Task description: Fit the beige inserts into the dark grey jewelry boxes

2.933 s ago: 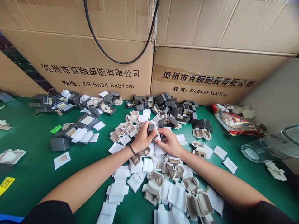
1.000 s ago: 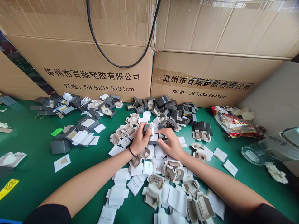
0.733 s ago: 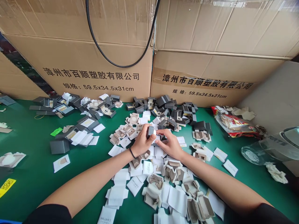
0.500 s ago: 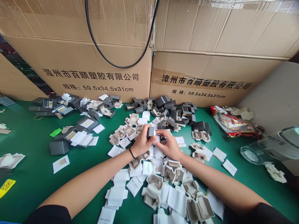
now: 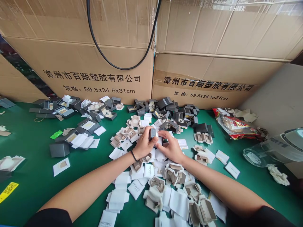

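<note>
My left hand [image 5: 143, 145] and my right hand [image 5: 170, 147] meet over the middle of a green table [image 5: 35, 176]. Together they grip a small dark grey hinged box [image 5: 153, 133], its lid standing up between my left fingers. My right fingers pinch at the box's lower part, where a bit of white shows. A black band circles my left wrist. Around and under my hands lie several white cards and beige box inserts [image 5: 174, 172]. A pile of dark grey boxes [image 5: 176, 115] sits just beyond my hands.
Two big cardboard cartons [image 5: 99, 69] with printed characters wall off the back, a black cable [image 5: 113, 63] hanging across them. More grey boxes [image 5: 71, 107] lie at the left. A red snack bag [image 5: 234, 126] and a clear glass jug [image 5: 274, 148] are at the right.
My hands stayed in the same spot and kept working the small box. The lid went from tilted back to standing upright, and my right fingers shifted in closer to it.
</note>
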`<state>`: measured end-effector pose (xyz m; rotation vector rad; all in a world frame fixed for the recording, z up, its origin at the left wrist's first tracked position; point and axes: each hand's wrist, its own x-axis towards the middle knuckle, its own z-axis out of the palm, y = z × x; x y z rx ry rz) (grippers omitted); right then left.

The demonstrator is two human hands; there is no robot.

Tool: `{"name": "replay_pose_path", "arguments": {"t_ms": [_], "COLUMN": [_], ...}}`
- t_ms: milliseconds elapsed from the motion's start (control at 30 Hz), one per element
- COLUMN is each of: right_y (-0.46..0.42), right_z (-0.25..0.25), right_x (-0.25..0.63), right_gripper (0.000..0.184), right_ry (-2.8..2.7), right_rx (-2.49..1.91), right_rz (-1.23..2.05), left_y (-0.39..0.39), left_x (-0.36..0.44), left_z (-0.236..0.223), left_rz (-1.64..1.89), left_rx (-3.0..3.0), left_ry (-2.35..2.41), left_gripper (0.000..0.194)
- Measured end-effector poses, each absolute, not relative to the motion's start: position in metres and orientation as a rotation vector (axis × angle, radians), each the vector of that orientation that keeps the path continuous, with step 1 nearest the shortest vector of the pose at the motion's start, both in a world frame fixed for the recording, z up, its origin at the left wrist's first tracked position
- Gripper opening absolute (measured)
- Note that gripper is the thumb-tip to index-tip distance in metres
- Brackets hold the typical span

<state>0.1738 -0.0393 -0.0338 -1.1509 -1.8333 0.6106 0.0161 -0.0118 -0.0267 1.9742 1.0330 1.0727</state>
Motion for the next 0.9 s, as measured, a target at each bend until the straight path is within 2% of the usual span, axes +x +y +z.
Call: {"name": "replay_pose_path", "arguments": {"t_ms": [333,567,800,900], "right_y": [-0.0399,-0.0369,-0.0386,-0.0383], "right_z": [-0.0287,-0.0307,-0.0327,-0.0301], "right_x": [0.1729,0.1731,0.1724,0.1722], "right_gripper": [0.024,0.022,0.026,0.021], "right_ry": [-1.944,-2.058,-1.959,-1.96], "right_rx": [-1.097,-1.059,-1.15,-1.174], "right_rz": [0.454,0.355,0.488,0.509], "left_y": [-0.0097,-0.0084,-0.0075,-0.0078], "left_x": [0.0166,0.0168,0.0172,0.017], "left_z": [-0.0286,-0.0301,-0.031,-0.031], "left_rz": [1.073,1.073,1.041,1.05], "left_rx": [1.977,1.991,2.036,2.043], "left_ry": [1.079,1.108,1.096,1.095], "left_gripper": [0.045,0.042,0.048,0.048]}}
